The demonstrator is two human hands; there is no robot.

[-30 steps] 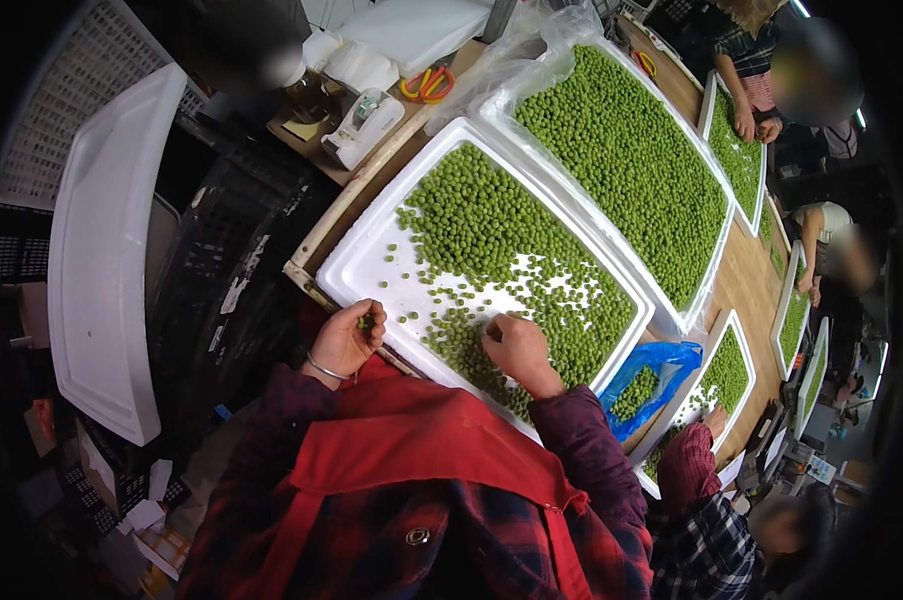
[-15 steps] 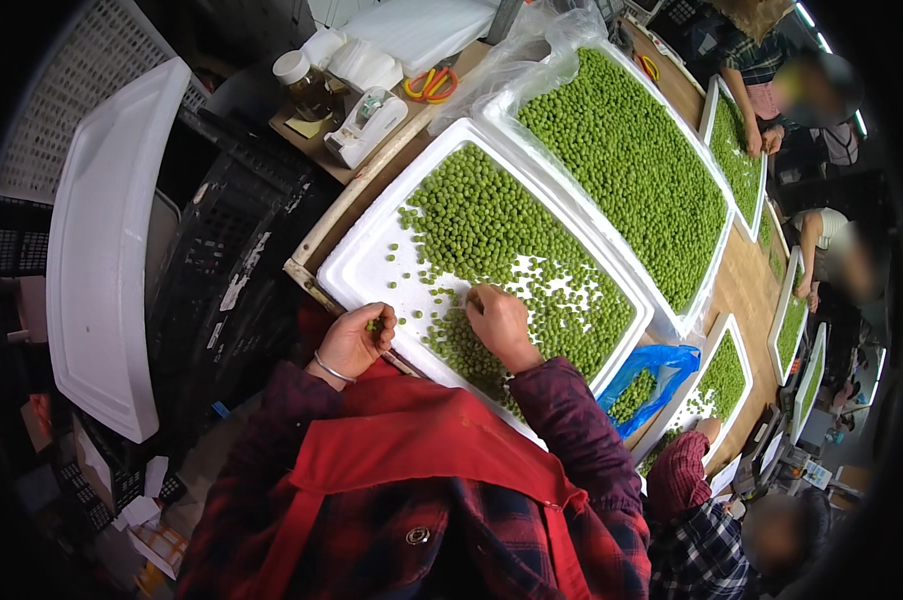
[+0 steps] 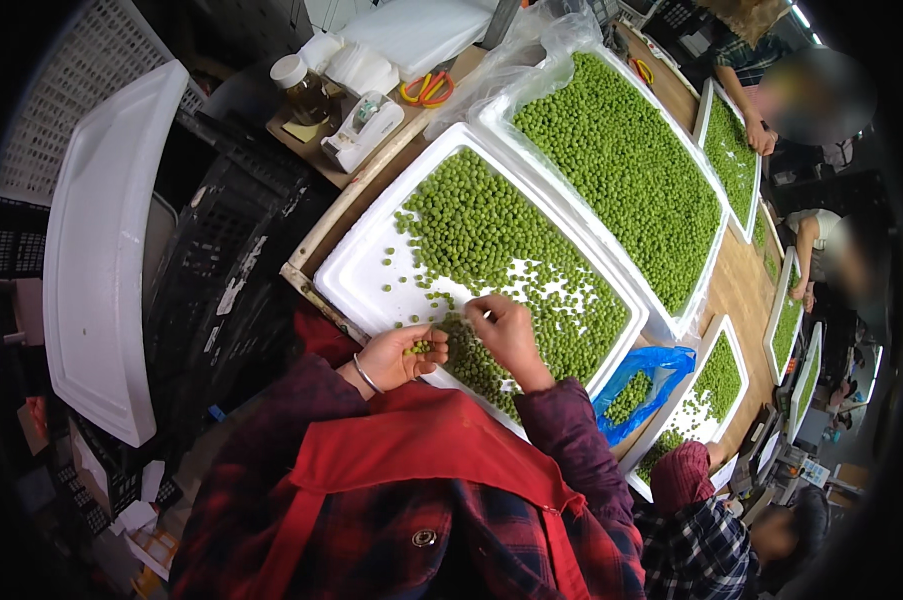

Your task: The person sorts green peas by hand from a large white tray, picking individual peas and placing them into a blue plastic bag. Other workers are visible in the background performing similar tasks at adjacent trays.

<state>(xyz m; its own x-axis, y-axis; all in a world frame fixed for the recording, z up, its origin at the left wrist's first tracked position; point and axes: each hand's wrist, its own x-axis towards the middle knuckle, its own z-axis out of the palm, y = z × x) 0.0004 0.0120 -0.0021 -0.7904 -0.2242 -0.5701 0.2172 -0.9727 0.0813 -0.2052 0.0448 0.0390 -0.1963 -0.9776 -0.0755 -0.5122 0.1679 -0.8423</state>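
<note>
Green peas (image 3: 491, 235) are spread across a white foam tray (image 3: 356, 275) that lies on the tabletop (image 3: 736, 290) directly in front of the person. The peas are heaped thickly over the far and right parts of the tray, while the near left corner is left mostly bare, with only a few scattered peas on the white floor. The left hand (image 3: 401, 355) is held palm up at the near rim of the tray, cupped around a small clutch of peas. The right hand (image 3: 506, 330) is set down on the peas just beside it, its fingers drawn together in a narrow pinch among them; whether a pea is gripped between the fingertips cannot be told. A thin bangle (image 3: 364, 375) is worn on the left wrist.

A second, larger tray (image 3: 621, 165), lined with clear plastic and filled with peas, is placed touching the first on its far right side. A blue bag (image 3: 646, 385) holding some peas is seen at the near right corner, beside another person's red-sleeved arm (image 3: 681, 475). Yellow-handled scissors (image 3: 426, 88) and a glass jar (image 3: 301, 88) are seen beyond the tray on the left. A white foam lid (image 3: 106, 240) is propped over black crates at the far left.
</note>
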